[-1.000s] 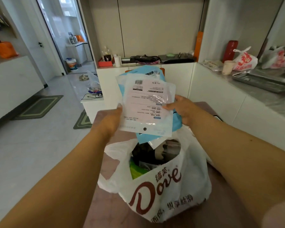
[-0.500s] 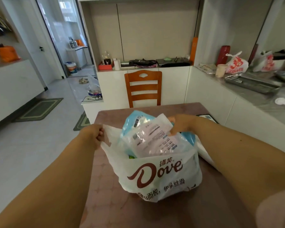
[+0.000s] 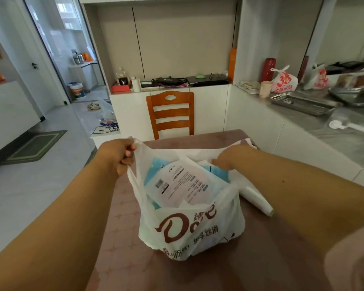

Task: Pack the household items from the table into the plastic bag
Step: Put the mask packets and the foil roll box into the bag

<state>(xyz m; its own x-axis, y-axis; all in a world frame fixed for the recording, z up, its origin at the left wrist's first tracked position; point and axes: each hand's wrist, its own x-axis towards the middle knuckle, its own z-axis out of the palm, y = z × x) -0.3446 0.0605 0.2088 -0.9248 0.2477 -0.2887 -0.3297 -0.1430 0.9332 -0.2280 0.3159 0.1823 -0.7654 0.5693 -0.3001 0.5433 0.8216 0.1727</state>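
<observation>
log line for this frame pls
phase: packing | left hand: gripping bag handle | right hand: gripping other handle | plastic bag: on table, open | flat packets: inside

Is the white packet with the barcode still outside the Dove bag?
No, the white packet lies inside the open Dove bag, whose handles the left hand and right hand hold apart.

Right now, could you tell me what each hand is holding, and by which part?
Both hold the white plastic bag: the left hand grips its left handle, and the right hand pinches its upper right edge.
</observation>
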